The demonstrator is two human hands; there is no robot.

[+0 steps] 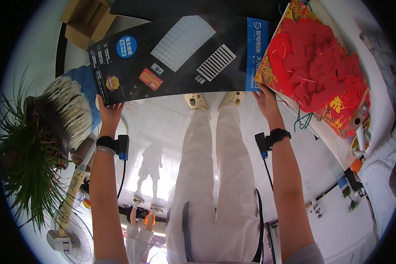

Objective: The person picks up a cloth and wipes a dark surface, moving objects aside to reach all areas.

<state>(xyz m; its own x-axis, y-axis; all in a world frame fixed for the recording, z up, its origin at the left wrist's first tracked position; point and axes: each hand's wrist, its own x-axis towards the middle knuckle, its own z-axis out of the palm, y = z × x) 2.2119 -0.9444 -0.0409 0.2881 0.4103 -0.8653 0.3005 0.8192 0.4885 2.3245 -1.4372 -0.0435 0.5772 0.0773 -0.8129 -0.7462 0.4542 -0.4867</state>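
A long, flat black carton (181,79) with a blue end panel and printed pictures of LED panels spans the space before me. My left hand (109,110) holds its lower left corner, thumb at the side edge and fingers underneath. At the lower right corner, by the blue panel, my right hand (265,99) grips the edge. Close to the right hand lies a patterned red and gold sheet or bag (330,112) with a heap of red ribbon-like material (316,62) on it. Each wrist wears a black strap with a small cabled device.
An opened cardboard box (82,24) is at the upper left. Left of me are a potted plant (26,151) and an electric fan (74,234). A white-covered surface (340,158) lies to the right. Behind me, at the bottom, another person (138,237) stands.
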